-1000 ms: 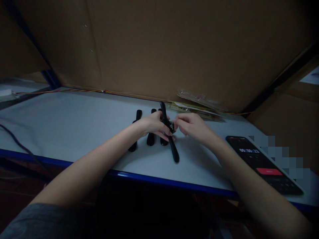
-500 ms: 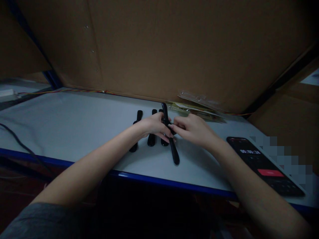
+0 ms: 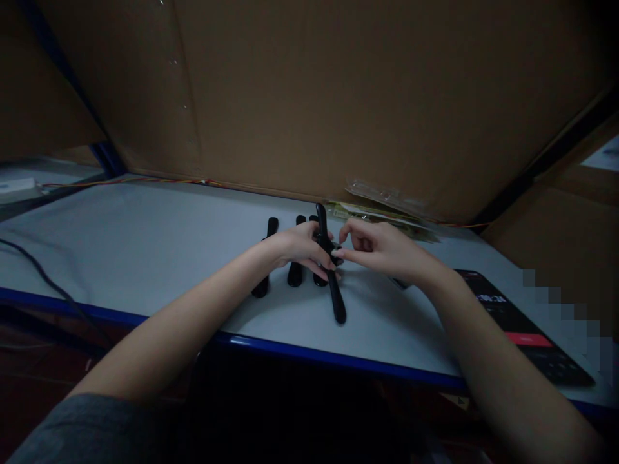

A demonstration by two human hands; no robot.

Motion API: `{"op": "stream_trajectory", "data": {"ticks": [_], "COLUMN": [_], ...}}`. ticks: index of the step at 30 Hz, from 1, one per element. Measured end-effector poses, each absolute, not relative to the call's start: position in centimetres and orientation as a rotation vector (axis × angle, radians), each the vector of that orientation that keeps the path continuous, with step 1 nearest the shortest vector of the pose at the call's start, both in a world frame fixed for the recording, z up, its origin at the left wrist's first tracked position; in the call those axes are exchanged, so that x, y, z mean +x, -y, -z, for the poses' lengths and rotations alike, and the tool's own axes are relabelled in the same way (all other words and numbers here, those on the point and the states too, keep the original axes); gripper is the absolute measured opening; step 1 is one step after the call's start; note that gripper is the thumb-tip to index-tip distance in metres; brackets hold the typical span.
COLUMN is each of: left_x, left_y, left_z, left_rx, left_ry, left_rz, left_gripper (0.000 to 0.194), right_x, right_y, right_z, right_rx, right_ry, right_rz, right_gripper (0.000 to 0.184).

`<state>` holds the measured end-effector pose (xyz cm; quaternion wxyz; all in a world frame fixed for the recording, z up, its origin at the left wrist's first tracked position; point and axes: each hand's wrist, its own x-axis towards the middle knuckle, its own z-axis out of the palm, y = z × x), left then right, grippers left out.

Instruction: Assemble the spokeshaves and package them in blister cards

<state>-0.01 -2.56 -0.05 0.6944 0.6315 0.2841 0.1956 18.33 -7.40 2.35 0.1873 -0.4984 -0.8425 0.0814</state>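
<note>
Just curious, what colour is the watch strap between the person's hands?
The watch strap is black, shown best in the head view.

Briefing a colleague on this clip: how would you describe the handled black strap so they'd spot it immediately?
On the white bench with the blue edge, find the black straps below the cardboard wall. The handled strap is in the left hand, with the right fingers at its middle; the others lie on the bench.

A smartphone (image 3: 525, 328) showing a timer, plastic packets (image 3: 382, 209), cardboard wall (image 3: 338, 96), white table (image 3: 145, 238), black cable (image 3: 43, 275)
</note>
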Motion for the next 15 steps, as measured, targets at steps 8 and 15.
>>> {"op": "stream_trajectory", "data": {"ticks": [8,15], "left_x": [-0.1,-0.1], "left_y": [2.6,2.1], "left_z": [0.1,0.7], "left_rx": [1.339,1.318], "left_ry": [-0.586,-0.565], "left_rz": [-0.31,-0.313], "left_gripper": [0.059,0.051], "right_x": [18.1,17.1], "right_y": [7.5,7.7], "right_z": [-2.0,-1.4], "right_rx": [-1.296,-1.332], "right_ry": [2.583,2.609], "right_rz": [-0.154,0.161], "right_gripper": [0.015,0.017]}}
